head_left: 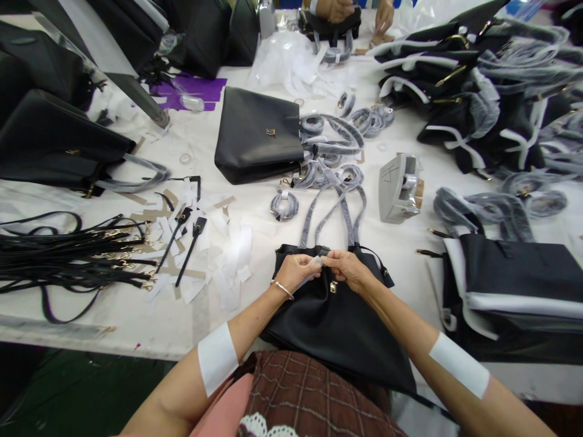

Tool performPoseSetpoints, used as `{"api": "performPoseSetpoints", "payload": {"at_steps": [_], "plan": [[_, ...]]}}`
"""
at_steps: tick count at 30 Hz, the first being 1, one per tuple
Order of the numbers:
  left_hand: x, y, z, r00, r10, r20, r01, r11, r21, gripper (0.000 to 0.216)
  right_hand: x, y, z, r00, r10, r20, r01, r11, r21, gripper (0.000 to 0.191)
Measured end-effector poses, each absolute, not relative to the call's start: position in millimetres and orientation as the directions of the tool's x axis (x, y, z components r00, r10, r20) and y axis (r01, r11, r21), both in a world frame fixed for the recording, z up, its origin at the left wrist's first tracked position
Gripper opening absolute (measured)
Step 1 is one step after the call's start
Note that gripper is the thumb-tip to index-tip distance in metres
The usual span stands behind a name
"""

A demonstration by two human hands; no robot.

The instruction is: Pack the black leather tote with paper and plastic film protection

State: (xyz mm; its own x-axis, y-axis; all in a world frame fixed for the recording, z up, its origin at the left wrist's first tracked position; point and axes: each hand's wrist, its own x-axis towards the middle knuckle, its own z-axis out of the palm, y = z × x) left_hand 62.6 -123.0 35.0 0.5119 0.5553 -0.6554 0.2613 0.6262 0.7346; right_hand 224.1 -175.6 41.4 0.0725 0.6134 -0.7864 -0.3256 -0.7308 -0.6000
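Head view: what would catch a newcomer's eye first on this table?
At bottom centre, the left hand and right hand pinch a small pale strip at the top edge of a black handbag, whose wrapped handles stretch away across the table. To the left lies a bundle of black straps among scattered paper pieces; a heap of wrapped black bags fills the upper right.

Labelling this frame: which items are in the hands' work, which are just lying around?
In hand:
- left hand and right hand, pinching a pale strip
- black handbag under them
- its wrapped handles

Lying about:
- second black bag
- loose black straps
- grey tape dispenser
- paper scraps
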Motion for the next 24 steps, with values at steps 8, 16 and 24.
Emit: {"api": "performPoseSetpoints", "payload": {"at_steps": [8, 16, 24], "plan": [[65.7, -118.6, 34.0, 0.477, 0.491, -0.729, 0.245, 0.722, 0.647, 0.035, 225.5, -173.4, 43.7, 0.136, 0.648, -0.75, -0.208, -0.721, -0.661, 0.034], [77.8, -113.4, 32.7, 0.495, 0.297, -0.817, 0.276, 0.837, 0.472, 0.02, 217.4, -182.7, 45.5, 0.288, 0.71, -0.643, -0.06, -0.657, -0.752, 0.026], [84.6, -109.4, 31.7, 0.514, 0.263, -0.817, 0.267, 0.856, 0.443, 0.02, 231.7, -175.4, 37.1, 0.257, 0.635, -0.728, -0.214, -0.697, -0.684, 0.036]]}}
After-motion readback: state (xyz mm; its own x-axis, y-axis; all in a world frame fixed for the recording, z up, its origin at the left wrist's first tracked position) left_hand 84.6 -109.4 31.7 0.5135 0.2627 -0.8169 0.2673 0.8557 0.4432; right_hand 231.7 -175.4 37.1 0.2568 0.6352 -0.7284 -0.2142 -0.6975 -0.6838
